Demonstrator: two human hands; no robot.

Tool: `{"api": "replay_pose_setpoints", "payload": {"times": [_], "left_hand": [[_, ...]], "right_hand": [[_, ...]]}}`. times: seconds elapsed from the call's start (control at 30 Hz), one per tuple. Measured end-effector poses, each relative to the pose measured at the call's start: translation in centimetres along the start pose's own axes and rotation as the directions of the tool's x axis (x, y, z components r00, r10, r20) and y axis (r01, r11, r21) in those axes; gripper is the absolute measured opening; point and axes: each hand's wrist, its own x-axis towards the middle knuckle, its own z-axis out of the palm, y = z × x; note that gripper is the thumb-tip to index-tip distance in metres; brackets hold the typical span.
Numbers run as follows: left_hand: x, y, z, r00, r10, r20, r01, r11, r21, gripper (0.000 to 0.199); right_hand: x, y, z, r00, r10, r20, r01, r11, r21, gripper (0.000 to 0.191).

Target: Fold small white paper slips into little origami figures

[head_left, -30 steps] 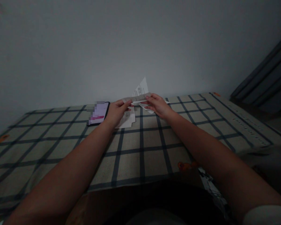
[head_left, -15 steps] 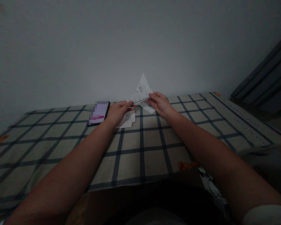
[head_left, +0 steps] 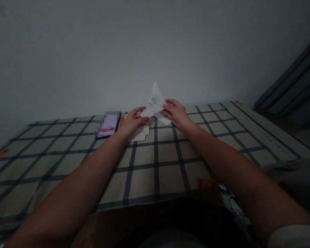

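A folded white printed paper (head_left: 155, 103) with a pointed top is held above the far part of the table. My right hand (head_left: 176, 112) pinches its right edge between thumb and fingers. At its left end is my left hand (head_left: 134, 123), thumb and fingers apart around the paper's corner; whether they touch it is hard to tell. A strip of the paper hangs down on the right, below the fingers. Under my left hand lie other printed sheets (head_left: 141, 134) on the cloth, partly hidden by the hand.
A phone (head_left: 110, 124) with a lit, partly blurred screen lies left of my left hand. The checked tablecloth (head_left: 167, 175) covers the table up to a grey wall (head_left: 155, 41). A dark curtain (head_left: 294, 75) hangs at the right.
The fingers of my left hand have spread away from the paper's left end. The paper has tilted, its tip shifting slightly left. My right hand has hardly moved.
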Motion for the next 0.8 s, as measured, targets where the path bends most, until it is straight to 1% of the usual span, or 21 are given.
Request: {"api": "replay_pose_setpoints", "payload": {"times": [0.07,0.17,0.23,0.33,0.4,0.5,0.57,0.63,0.8], "left_hand": [[-0.2,0.1,0.3,0.999,-0.043,0.021,0.042,0.998,0.038,0.055],[-0.4,0.0,0.4,0.992,-0.104,0.064,0.097,0.99,0.106,0.036],[-0.4,-0.2,0.3,0.99,-0.126,0.06,0.118,0.984,0.135,0.032],[-0.3,-0.5,0.1,0.993,-0.111,0.028,0.107,0.988,0.109,0.032],[-0.2,-0.5,0.0,0.997,-0.083,0.003,0.083,0.995,0.057,0.034],[-0.1,-0.5,0.1,0.997,-0.072,-0.011,0.072,0.997,0.011,0.035],[-0.2,-0.5,0.2,0.997,-0.073,-0.011,0.073,0.997,0.03,0.035],[-0.3,-0.6,0.2,0.997,-0.083,-0.002,0.083,0.994,0.064,0.034],[-0.6,-0.4,0.2,0.987,-0.155,0.04,0.149,0.979,0.139,0.036]], "right_hand": [[-0.2,0.1,0.2,1.0,-0.007,0.027,0.008,0.999,-0.04,0.03],[-0.6,0.2,0.6,0.997,-0.016,0.08,0.024,0.996,-0.09,0.033],[-0.7,0.1,0.9,0.995,-0.029,0.094,0.036,0.996,-0.076,0.037],[-0.8,-0.2,0.9,0.998,-0.023,0.066,0.024,1.0,-0.019,0.037],[-0.7,-0.4,0.9,0.997,0.025,0.067,-0.024,1.0,-0.015,0.034],[-0.8,-0.3,1.0,0.98,0.126,0.156,-0.109,0.988,-0.112,0.026],[-0.9,-0.1,1.0,0.967,0.163,0.194,-0.128,0.975,-0.181,0.019],[-0.9,0.1,1.1,0.968,0.162,0.19,-0.122,0.971,-0.204,0.018],[-0.9,0.2,0.9,0.976,0.137,0.167,-0.099,0.971,-0.218,0.018]]}}
